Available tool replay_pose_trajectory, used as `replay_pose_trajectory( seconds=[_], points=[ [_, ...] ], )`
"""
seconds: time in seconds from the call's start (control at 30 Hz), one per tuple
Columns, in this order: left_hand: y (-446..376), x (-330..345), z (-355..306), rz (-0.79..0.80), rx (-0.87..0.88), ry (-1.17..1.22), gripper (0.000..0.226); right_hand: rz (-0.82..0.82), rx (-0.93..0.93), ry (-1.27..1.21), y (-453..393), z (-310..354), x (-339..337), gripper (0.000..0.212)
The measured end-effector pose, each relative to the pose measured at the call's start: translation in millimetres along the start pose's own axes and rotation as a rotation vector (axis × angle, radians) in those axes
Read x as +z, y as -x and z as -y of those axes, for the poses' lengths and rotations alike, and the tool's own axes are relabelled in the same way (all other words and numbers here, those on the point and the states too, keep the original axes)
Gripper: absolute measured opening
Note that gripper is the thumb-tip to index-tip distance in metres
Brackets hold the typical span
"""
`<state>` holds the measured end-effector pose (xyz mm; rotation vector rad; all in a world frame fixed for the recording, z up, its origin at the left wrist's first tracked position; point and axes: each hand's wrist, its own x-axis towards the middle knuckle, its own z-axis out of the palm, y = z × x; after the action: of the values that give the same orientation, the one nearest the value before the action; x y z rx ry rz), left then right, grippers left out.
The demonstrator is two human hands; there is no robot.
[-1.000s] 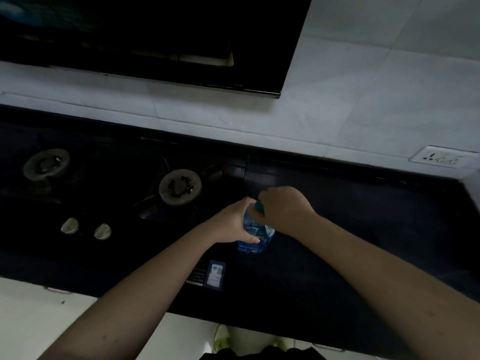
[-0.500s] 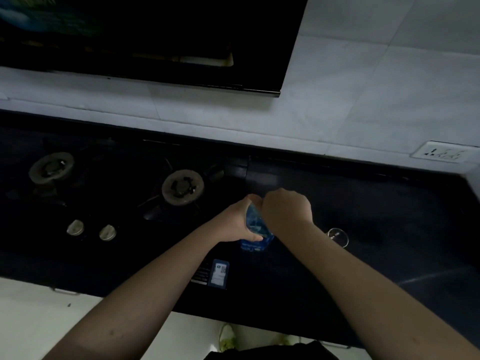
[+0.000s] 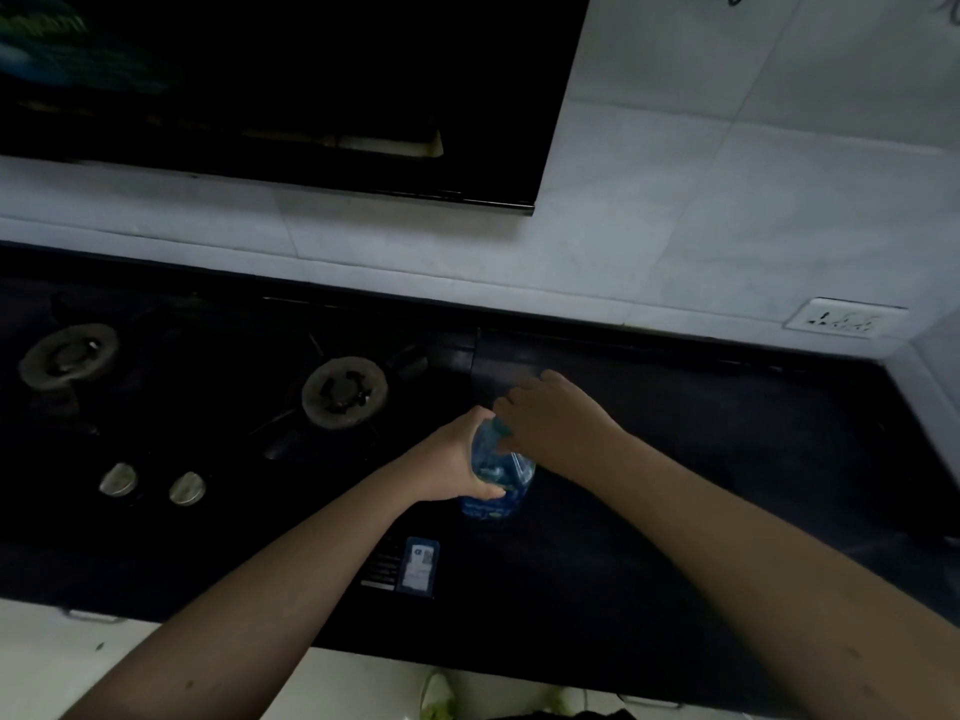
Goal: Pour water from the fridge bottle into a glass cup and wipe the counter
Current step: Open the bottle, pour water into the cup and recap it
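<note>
A dim kitchen from where I watch: pale wall tiles [image 3: 675, 200], a black hood [image 3: 291, 90] overhead, and a dark desk [image 3: 701, 459] running under them; a white socket [image 3: 845, 318] sits on the wall at far right. The hob is set into the desk on the left, with two burners [image 3: 345, 391] and two silver knobs [image 3: 152, 483] in front; a small blue-edged label [image 3: 420, 565] lies near the front edge.

The bottle [image 3: 497, 472] (clear plastic, blue label, blue cap) stands upright on the desk just right of the hob; my left hand [image 3: 457, 459] is the lower grip, fingers and thumb wrapped round the bottle's body from the left side; my right hand [image 3: 556, 418] is over the top of it, touching the cap region; its fingers look partly extended past the cap, and I cannot tell whether they are pinching the cap or merely resting there. Both forearms reach in from the bottom of the view and meet at the bottle.
</note>
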<state>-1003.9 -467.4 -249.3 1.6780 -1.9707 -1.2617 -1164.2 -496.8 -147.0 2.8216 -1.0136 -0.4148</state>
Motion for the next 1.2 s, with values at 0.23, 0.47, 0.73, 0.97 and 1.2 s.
replay_pose_trajectory(
  seconds=[0.23, 0.47, 0.73, 0.97, 1.2],
  points=[
    [-2.3, 0.0, 1.0, -0.008, 0.001, -0.009, 0.081, 0.062, 0.246, -0.120, 3.9, 7.6, -10.4, 0.050],
    [-4.1, 0.6, 2.0, 0.001, -0.004, -0.031, 0.077, -0.007, 0.586, -0.198, -10.2, 34.4, -6.6, 0.057],
    [-3.1, 1.6, 0.1, -0.034, -0.003, -0.063, 0.081, 0.074, 0.301, -0.282, -6.8, 9.6, -6.8, 0.025],
    [-2.8, 0.1, -3.0, 0.004, -0.010, -0.077, 0.093, -0.009, 0.093, -0.240, -5.3, 11.1, 1.8, 0.044],
    [-3.9, 0.5, -0.3, -0.009, -0.020, -0.117, 0.096, -0.001, 0.589, -0.302, -10.9, 25.0, -2.4, 0.064]
  ],
)
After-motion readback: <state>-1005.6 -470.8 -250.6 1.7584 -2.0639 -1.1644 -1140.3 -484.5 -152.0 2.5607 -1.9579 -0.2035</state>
